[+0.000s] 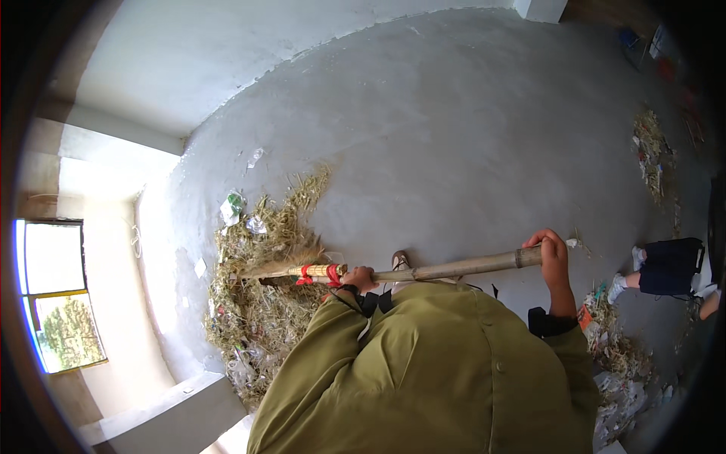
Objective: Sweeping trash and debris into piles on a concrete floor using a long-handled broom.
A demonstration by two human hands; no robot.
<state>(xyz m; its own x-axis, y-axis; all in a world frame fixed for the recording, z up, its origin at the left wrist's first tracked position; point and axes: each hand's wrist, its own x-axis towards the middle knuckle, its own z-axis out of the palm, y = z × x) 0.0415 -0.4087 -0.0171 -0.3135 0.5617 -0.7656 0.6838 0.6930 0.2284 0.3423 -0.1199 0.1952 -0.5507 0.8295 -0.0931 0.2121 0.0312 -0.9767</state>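
A broom with a long bamboo handle (pixel 461 267) lies nearly level across the front of my body. My left hand (pixel 360 280) is wrapped round the handle close to the red bindings (pixel 306 275) at the broom's head. Further right, my right hand (pixel 554 250) grips the handle near its other end. The pale bristles point left over a big pile of straw and litter (pixel 268 318) and partly blend into it, so I cannot tell whether they touch it.
Grey concrete floor (pixel 454 136) stretches ahead. Foil scraps and a green-and-white wrapper (pixel 232 207) lie on the pile's far edge. More straw litter (pixel 620 363) lies at the right, near another person's legs (pixel 628 281). At the left are a wall and a window (pixel 68 329).
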